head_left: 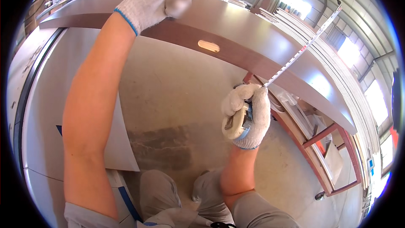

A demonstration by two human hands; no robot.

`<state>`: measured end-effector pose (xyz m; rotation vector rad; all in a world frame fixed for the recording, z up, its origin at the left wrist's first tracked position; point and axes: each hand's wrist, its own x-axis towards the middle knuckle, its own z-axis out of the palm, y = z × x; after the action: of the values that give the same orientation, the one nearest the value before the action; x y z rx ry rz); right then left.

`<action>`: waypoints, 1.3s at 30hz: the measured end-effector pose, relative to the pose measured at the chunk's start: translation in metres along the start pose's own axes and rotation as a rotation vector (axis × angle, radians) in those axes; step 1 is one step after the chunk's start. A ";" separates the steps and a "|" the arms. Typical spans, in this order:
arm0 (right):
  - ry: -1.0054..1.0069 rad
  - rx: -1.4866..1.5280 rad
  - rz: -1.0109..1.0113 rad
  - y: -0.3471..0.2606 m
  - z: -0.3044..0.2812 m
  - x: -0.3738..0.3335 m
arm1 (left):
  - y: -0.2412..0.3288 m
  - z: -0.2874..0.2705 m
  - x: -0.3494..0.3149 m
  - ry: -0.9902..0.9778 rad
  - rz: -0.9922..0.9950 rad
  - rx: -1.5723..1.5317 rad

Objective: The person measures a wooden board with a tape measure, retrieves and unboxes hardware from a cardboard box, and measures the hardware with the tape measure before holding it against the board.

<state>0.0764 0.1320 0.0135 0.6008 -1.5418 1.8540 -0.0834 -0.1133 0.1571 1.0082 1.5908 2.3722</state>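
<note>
A tape measure (238, 122), cream and blue, is in my right hand (258, 114), whose gloved fingers wrap round it. Its white blade (292, 60) runs out up and to the right, crossing above a long brown panel (249, 29). The panel has a smooth top and an oval cut-out (209, 46) in its near edge. My left hand (156, 1), also in a knitted glove with blue cuff trim, is raised over the panel's left part. Its fingers curl inward; a blurred patch covers them, and what they hold, if anything, cannot be made out.
A red-framed wheeled cart (329, 135) with scraps on it stands under the panel's right end. Beyond the panel lies a stack of pale sheets (337, 74). At left is a light machine table (76, 80) with a dark rail. Concrete floor (177, 84) lies between.
</note>
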 end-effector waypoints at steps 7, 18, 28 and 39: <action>0.030 0.282 0.197 0.002 0.006 -0.004 | 0.000 -0.002 0.001 0.018 -0.029 -0.002; -0.035 0.496 0.200 0.017 0.004 -0.002 | -0.001 -0.002 0.004 -0.022 -0.043 -0.052; -0.033 0.233 0.474 0.029 0.034 0.004 | 0.001 0.025 -0.020 -0.098 0.166 0.618; -0.085 0.290 0.647 0.061 0.059 0.014 | 0.003 0.056 -0.029 -0.101 0.103 0.981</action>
<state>0.0194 0.0704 -0.0060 0.3213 -1.6616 2.5960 -0.0279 -0.0832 0.1597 1.3042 2.7594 1.4573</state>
